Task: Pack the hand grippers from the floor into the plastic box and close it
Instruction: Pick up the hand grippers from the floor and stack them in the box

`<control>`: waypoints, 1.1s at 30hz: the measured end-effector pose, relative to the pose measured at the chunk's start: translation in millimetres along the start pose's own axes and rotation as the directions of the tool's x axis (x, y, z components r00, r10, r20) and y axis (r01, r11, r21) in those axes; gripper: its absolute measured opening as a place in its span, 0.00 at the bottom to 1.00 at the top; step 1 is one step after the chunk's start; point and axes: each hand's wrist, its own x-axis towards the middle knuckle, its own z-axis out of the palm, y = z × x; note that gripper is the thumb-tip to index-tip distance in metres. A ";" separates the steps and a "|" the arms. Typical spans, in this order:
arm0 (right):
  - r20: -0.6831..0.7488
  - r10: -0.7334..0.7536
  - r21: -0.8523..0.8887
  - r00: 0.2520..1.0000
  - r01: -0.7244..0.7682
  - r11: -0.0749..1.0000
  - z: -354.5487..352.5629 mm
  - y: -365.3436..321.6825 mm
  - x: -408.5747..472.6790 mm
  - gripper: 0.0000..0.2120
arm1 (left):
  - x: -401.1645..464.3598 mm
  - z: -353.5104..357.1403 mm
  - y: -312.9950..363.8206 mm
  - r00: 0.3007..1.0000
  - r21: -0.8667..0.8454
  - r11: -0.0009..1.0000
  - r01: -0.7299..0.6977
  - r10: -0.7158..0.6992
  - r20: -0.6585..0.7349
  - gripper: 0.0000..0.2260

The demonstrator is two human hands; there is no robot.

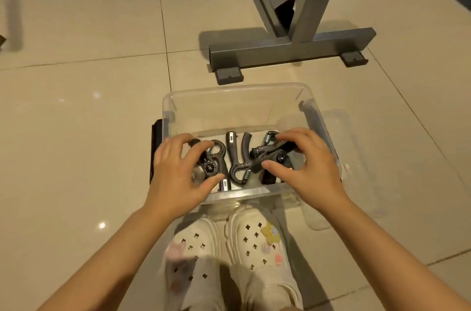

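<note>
Three black hand grippers [238, 158] lie along the near wall of the clear plastic box [237, 96] on the tiled floor [84, 112]. The left hand [178, 173] curls round the left one; the right hand [308, 165] pinches the right one. A grey metal stand [290, 48] sits just beyond the box.

Light: warm, fairly dim, from overhead.
Glare: small bright spots on the glossy floor tiles [76, 132].
Blur: soft near the shoes [229, 247].
Edges: wide-angle bending.

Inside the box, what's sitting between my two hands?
In the head view, one hand gripper lies untouched on the box floor, between the left hand and right hand.
</note>
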 end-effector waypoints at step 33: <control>0.483 0.124 -0.388 0.867 0.085 0.918 64.0 13.7 110.7 0.28 | -1.6 13.3 -7.2 0.990 0.039 0.995 0.090 -0.085 -0.117 0.25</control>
